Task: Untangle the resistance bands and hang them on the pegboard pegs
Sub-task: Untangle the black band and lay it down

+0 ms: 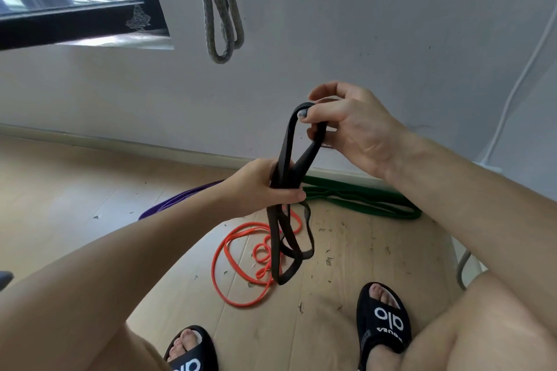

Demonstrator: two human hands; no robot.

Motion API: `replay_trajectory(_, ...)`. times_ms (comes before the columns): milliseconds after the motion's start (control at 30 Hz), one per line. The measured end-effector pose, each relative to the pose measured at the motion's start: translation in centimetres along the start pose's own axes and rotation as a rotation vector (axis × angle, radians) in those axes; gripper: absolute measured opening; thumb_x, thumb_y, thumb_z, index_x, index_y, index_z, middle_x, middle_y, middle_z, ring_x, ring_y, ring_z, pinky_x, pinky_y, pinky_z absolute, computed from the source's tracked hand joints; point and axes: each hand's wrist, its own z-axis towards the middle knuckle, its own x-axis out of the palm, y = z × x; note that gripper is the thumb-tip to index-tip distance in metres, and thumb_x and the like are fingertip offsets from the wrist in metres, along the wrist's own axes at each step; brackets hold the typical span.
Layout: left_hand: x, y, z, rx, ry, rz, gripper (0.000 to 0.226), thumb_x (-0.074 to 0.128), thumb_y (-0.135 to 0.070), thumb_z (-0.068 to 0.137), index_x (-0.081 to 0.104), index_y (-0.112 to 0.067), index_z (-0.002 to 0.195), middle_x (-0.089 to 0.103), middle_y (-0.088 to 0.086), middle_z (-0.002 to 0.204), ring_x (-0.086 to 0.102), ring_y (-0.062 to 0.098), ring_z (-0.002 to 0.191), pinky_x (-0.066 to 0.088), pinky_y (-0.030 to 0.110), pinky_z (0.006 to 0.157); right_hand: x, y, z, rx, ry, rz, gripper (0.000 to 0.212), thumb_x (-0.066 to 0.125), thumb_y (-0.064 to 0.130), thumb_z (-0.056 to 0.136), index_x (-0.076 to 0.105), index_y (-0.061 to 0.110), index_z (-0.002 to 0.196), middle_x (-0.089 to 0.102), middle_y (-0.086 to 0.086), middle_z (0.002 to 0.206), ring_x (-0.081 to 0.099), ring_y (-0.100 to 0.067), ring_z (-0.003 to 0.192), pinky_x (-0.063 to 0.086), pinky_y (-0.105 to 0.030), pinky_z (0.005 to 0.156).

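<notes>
A black resistance band (286, 147) hangs in loops in front of me. My left hand (259, 187) grips its gathered strands in the middle, and my right hand (349, 126) pinches the top loop higher up. The lower loops dangle above an orange band (229, 262) coiled on the wooden floor. A green band (361, 199) lies along the baseboard on the right, and a purple band (174, 202) lies on the left behind my left forearm. A grey band (223, 15) hangs on the wall above; its peg is out of view.
A dark-framed window (78, 18) sits at the upper left of the white wall. A white cable (518, 84) runs down the wall on the right. My feet in black slides (382, 322) stand on the floor, which is strewn with small debris.
</notes>
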Motion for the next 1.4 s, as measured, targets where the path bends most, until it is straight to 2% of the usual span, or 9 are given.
replay_trajectory(167,0.3,0.6,0.0,-0.017,0.019,0.098,0.031,0.081,-0.046,0.080,0.065,-0.025,0.096,0.069,0.002,0.092,0.070,0.021,0.089,0.060,0.049,0.087,-0.5,0.2,0.4,0.023,-0.044,0.112,0.032,0.071,-0.006,0.082,0.057,0.011,0.104,0.071,-0.005,0.082,0.055,-0.020,0.077,0.051,-0.032,0.065)
replay_trajectory(400,0.8,0.8,0.1,-0.040,0.016,0.109,0.012,0.075,-0.035,0.091,0.067,-0.026,0.092,0.071,-0.003,0.091,0.070,0.011,0.089,0.059,0.039,0.092,-1.9,0.0,0.8,0.031,-0.094,0.137,0.026,0.071,-0.006,0.083,0.062,0.012,0.100,0.071,-0.004,0.083,0.058,-0.019,0.079,0.054,-0.031,0.067)
replay_trajectory(567,0.1,0.8,-0.3,-0.100,0.047,-0.036,0.019,0.072,-0.027,0.094,0.070,-0.011,0.105,0.071,0.014,0.104,0.072,0.026,0.098,0.057,0.046,0.099,-2.9,0.0,1.1,0.035,-0.154,0.219,0.020,0.068,-0.005,0.086,0.068,0.009,0.101,0.070,-0.004,0.079,0.061,-0.019,0.079,0.060,-0.036,0.077)
replay_trajectory(700,-0.5,0.8,-0.8,-0.107,0.074,-0.002,0.015,0.074,-0.022,0.093,0.068,-0.011,0.101,0.067,0.006,0.088,0.071,0.020,0.084,0.060,0.037,0.089,-3.8,-0.1,1.3,0.091,-0.210,0.274,0.014,0.065,-0.004,0.088,0.071,0.008,0.093,0.064,-0.005,0.071,0.061,-0.018,0.067,0.062,-0.040,0.086)
replay_trajectory(833,-1.6,1.2,-1.1,-0.100,0.067,0.113,0.019,0.080,-0.031,0.087,0.069,-0.018,0.096,0.064,0.005,0.082,0.065,0.021,0.077,0.057,0.044,0.081,-4.5,-0.2,1.3,0.123,-0.218,0.289,0.015,0.062,-0.003,0.090,0.072,0.007,0.094,0.061,-0.007,0.069,0.061,-0.019,0.067,0.061,-0.041,0.090)
replay_trajectory(967,-2.1,1.5,-1.6,-0.090,0.026,0.059,0.017,0.081,-0.028,0.087,0.068,-0.020,0.094,0.059,-0.004,0.073,0.060,0.013,0.068,0.049,0.028,0.068,-4.3,-0.4,1.2,0.128,-0.191,0.289,0.018,0.060,-0.003,0.091,0.071,0.006,0.101,0.062,-0.007,0.072,0.061,-0.020,0.071,0.060,-0.044,0.093)
replay_trajectory(1067,-2.4,1.5,-1.8,-0.089,0.018,0.007,0.012,0.075,-0.019,0.093,0.069,-0.014,0.102,0.075,0.002,0.082,0.070,0.011,0.075,0.053,0.020,0.070,-4.3,-0.3,1.2,0.127,-0.198,0.293,0.018,0.060,-0.002,0.091,0.070,0.007,0.102,0.061,-0.008,0.072,0.060,-0.021,0.072,0.060,-0.044,0.094)
replay_trajectory(1200,-2.7,1.4,-2.0,-0.105,0.038,0.076,0.011,0.078,-0.023,0.090,0.073,-0.016,0.095,0.077,0.002,0.085,0.073,0.013,0.079,0.058,0.032,0.080,-3.9,-0.5,1.2,0.128,-0.170,0.279,0.013,0.062,-0.001,0.090,0.070,0.009,0.093,0.062,-0.005,0.069,0.060,-0.019,0.071,0.060,-0.043,0.094)
replay_trajectory(1400,-3.3,1.5,-2.1,-0.137,0.036,0.195,0.010,0.078,-0.030,0.089,0.074,-0.021,0.089,0.077,-0.003,0.081,0.069,0.013,0.074,0.052,0.032,0.077,-3.5,-0.5,1.2,0.098,-0.155,0.282,0.016,0.065,-0.002,0.090,0.070,0.013,0.085,0.064,-0.002,0.071,0.059,-0.013,0.067,0.059,-0.041,0.093)
